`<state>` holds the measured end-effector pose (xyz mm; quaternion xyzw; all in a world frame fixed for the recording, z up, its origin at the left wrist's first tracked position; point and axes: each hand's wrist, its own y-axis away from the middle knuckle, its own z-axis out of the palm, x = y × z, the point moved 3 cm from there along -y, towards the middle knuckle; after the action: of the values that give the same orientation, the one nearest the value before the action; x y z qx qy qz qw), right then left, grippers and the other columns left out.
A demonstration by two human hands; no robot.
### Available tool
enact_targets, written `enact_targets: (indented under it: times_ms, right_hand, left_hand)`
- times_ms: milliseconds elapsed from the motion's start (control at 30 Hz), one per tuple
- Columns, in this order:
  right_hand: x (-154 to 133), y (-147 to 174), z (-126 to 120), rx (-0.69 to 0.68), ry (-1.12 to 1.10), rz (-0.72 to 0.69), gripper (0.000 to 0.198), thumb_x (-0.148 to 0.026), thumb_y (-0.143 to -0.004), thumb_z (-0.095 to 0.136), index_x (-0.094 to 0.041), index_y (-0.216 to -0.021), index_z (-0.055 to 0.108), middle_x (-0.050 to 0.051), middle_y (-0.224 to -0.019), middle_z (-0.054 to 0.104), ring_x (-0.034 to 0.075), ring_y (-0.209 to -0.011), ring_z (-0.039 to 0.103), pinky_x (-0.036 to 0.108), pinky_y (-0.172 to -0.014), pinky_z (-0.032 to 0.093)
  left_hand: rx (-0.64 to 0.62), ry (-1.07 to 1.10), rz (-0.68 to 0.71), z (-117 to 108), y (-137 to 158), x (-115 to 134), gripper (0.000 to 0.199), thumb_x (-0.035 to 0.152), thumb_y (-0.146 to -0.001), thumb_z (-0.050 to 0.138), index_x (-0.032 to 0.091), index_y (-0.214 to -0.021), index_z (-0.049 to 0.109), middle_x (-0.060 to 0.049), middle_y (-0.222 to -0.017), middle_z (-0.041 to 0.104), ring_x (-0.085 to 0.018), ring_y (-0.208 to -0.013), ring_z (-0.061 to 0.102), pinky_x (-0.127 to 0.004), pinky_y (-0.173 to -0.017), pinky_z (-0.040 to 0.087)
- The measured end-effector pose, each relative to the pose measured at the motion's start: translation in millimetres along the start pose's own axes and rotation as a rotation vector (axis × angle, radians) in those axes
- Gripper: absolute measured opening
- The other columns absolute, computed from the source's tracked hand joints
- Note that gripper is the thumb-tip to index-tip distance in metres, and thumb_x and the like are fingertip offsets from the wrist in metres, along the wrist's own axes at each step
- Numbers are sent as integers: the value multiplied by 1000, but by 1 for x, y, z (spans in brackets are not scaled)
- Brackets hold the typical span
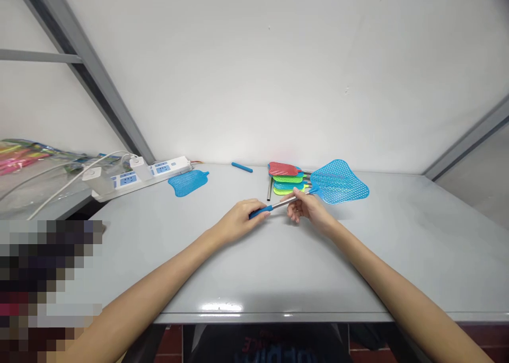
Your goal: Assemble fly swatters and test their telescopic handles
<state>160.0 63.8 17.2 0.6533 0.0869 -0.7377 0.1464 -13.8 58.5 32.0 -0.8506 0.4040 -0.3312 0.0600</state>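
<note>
A blue fly swatter (340,182) with a metal rod and blue grip is held between my two hands above the grey table (278,267). My left hand (242,218) is closed around the blue grip at its lower left end. Near the swatter's head, my right hand (308,209) pinches the metal rod between thumb and fingers. Just behind lies a stack of fly swatters, with a red head (283,169) on top of green and blue ones. A loose metal tube (269,189) lies left of the stack.
A loose blue grip (242,167) lies near the back wall. Farther left is a detached blue swatter head (188,183) beside a white power strip (139,178) with plugs and cables. Plastic-bagged items (27,164) lie at the far left.
</note>
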Motion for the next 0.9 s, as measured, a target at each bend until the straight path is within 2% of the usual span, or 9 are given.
enact_targets:
  times_ms: [267, 433, 600, 900]
  right_hand:
    - [4, -1, -3, 68, 45, 25, 40, -45, -74, 40, -10, -68, 59, 4, -51, 54, 10, -41, 47, 21, -39, 36]
    - [5, 1, -3, 41, 65, -7, 37, -39, -74, 43, -9, -60, 60, 4, -49, 54, 10, -43, 47, 23, -45, 38]
    - [7, 3, 3, 1, 39, 11, 45, -38, -77, 37, -12, -44, 52, 2, -38, 48, 10, -39, 46, 24, -46, 37]
    - [11, 3, 6, -55, 3, 33, 38, -33, -76, 36, -12, -49, 52, 3, -46, 51, 10, -41, 46, 22, -43, 38]
  left_hand:
    - [-23, -44, 16, 1, 1, -1, 29, 32, -83, 31, 16, -93, 54, -3, -81, 57, -12, -74, 50, -23, -68, 37]
    - [-41, -148, -4, 1, 2, -2, 32, 34, -83, 29, 18, -100, 51, -4, -85, 56, -13, -76, 50, -24, -67, 37]
    - [-46, -200, -11, 2, 3, 0, 33, 35, -83, 28, 20, -102, 50, -4, -85, 56, -13, -75, 51, -24, -66, 38]
    - [-70, -177, -17, 1, 4, 0, 33, 35, -83, 27, 20, -100, 50, -4, -86, 55, -14, -76, 50, -24, -67, 37]
